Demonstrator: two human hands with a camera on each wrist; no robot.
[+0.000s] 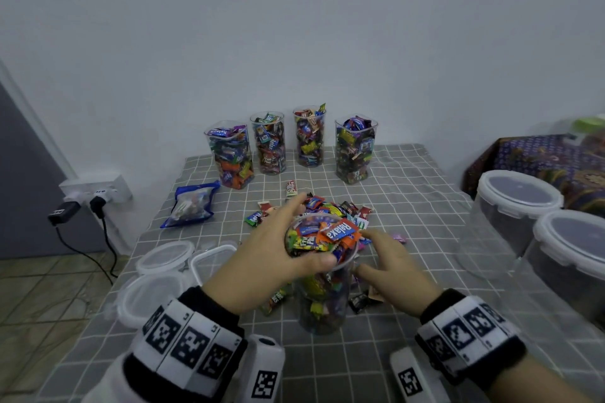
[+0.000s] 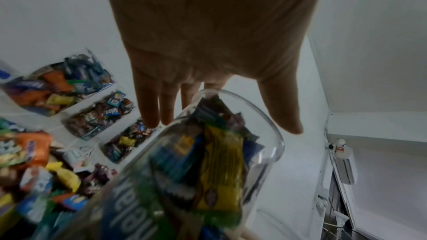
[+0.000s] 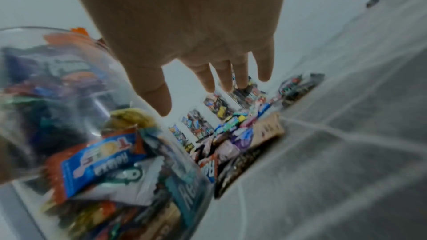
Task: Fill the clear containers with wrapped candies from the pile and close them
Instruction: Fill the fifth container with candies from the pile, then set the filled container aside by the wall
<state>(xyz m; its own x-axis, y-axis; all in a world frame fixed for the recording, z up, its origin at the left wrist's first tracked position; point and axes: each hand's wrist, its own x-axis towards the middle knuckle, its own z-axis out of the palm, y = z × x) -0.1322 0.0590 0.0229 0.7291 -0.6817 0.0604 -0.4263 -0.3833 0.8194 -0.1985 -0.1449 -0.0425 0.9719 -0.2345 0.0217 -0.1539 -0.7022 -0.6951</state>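
At the lower centre of the head view a tall clear container [image 1: 322, 298] stands upright on the grey checked tablecloth [image 1: 409, 180], packed to the brim with wrapped candies, an orange and blue wrapper lying on top at its mouth. The left hand [image 1: 262, 258] lies against the container's left side near the rim, thumb across the near edge and fingers reaching round the far side; in the left wrist view those fingers [image 2: 150, 109] look straight and spread, so the hand cups the rim rather than clamps it. The right hand [image 1: 393, 262] is just to the right of the container, palm down and fingers relaxed and apart, holding nothing; whether its thumb touches the clear wall cannot be told. The two hands are apart, one on each side of the container. Just behind it, at the middle of the frame, lies the loose pile of candies [image 1: 330, 206], with a few strays at the container's foot. Further up the frame, along the wall, four filled containers [image 1: 271, 144] stand in a row with no lids on. At the left of the frame a blue bag [image 1: 190, 203] lies on the cloth, and below it several clear lids [image 1: 163, 257] sit near the table's left edge. At the right edge stand two large lidded tubs [image 1: 520, 203], both closed.
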